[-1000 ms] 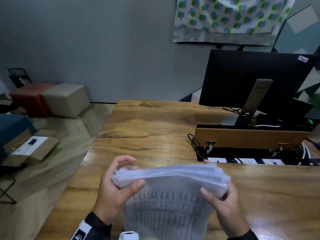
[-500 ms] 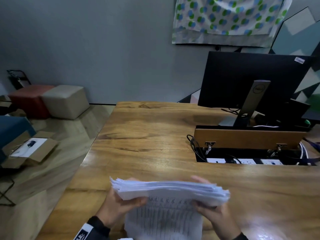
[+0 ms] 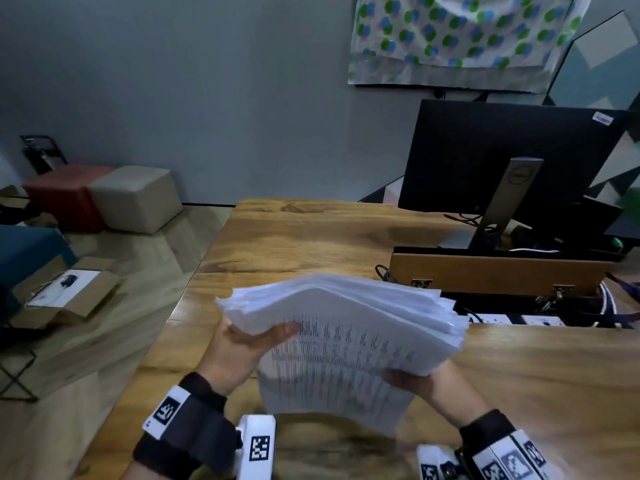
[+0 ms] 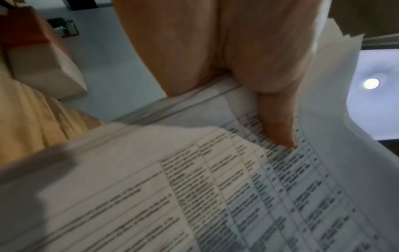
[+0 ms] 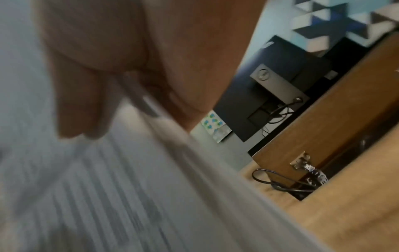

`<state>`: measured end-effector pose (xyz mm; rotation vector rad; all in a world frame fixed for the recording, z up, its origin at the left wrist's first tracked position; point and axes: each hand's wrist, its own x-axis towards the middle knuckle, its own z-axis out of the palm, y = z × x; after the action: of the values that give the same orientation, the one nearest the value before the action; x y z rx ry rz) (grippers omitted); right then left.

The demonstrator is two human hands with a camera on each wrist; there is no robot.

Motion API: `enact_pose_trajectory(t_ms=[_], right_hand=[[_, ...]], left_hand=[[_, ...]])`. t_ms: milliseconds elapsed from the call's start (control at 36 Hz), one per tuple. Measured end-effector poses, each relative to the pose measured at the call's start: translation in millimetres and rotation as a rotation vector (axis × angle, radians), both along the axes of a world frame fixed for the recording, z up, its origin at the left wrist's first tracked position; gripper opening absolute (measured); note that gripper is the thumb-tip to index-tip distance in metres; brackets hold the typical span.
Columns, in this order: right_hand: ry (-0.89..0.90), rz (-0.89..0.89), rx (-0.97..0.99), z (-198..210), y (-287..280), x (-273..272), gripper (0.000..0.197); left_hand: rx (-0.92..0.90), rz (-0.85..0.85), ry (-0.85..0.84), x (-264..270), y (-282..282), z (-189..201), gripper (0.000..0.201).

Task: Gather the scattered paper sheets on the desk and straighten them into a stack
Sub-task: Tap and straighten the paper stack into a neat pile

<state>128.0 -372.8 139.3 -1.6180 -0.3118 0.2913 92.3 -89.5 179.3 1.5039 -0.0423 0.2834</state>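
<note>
A thick stack of printed paper sheets (image 3: 346, 337) is held above the wooden desk (image 3: 311, 244), tilted so its top edge leans away and to the right. My left hand (image 3: 242, 344) grips the stack's left edge, thumb on the printed face (image 4: 278, 122). My right hand (image 3: 412, 377) holds the lower right side, its fingers hidden under the paper. The sheet edges fan out unevenly at the top right corner (image 3: 446, 317). In the right wrist view the thumb (image 5: 79, 105) lies on the blurred paper (image 5: 108, 187).
A black monitor (image 3: 512, 161) on a stand sits at the desk's back right. In front of it a raised wooden flap (image 3: 495, 275) stands over an open cable tray with sockets (image 3: 519, 318). Ottomans (image 3: 135, 199) and a cardboard box (image 3: 69, 292) are on the floor at left.
The stack has been lifted and tipped from standing on edge near the desk to a raised, right-leaning tilt. Both hands moved up with it, the right one lower on the stack.
</note>
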Motion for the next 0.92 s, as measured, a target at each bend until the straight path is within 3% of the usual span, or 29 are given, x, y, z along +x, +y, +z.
enact_pose_trajectory(t_ms=[111,194,278,306,361,444,528,611,694,778,861,917], right_hand=[[-0.003,-0.047,0.007,1,7,0,0.037],[-0.009,-0.033,0.043,-2,9,-4,0.036],[0.019,-0.082,0.152,-10,11,-8,0.023],[0.043,-0.083,0.181,-15,10,-9,0.023],[0.109,-0.041,0.203,-26,8,-11,0.051],[0.196,-0.007,0.17,-40,11,-16,0.067],[0.081,-0.15,0.127,-40,25,-21,0.034],[-0.065,-0.263,0.12,-33,40,-21,0.037],[-0.11,-0.331,0.126,-38,43,-25,0.038],[-0.053,-0.352,0.117,-54,38,-29,0.036],[0.007,-0.357,0.065,-65,38,-31,0.032],[0.001,-0.338,0.05,-67,41,-30,0.031]], left_hand=[[-0.026,-0.093,-0.048,4,13,1,0.046],[-0.049,-0.3,0.142,3,24,-20,0.06],[0.072,-0.365,0.279,-2,17,-46,0.05],[0.103,-0.341,0.292,-4,14,-52,0.044],[0.123,-0.261,0.298,-7,9,-61,0.036],[0.12,-0.089,0.284,-10,-2,-66,0.023],[0.04,0.11,0.238,-10,-18,-66,0.024],[-0.053,0.179,0.124,-12,-30,-57,0.024],[-0.01,0.174,0.025,-13,-29,-58,0.028],[-0.008,0.162,0.101,-14,-22,-75,0.027],[-0.004,0.21,0.258,-15,-19,-96,0.071],[-0.029,0.228,0.272,-13,-21,-101,0.071]])
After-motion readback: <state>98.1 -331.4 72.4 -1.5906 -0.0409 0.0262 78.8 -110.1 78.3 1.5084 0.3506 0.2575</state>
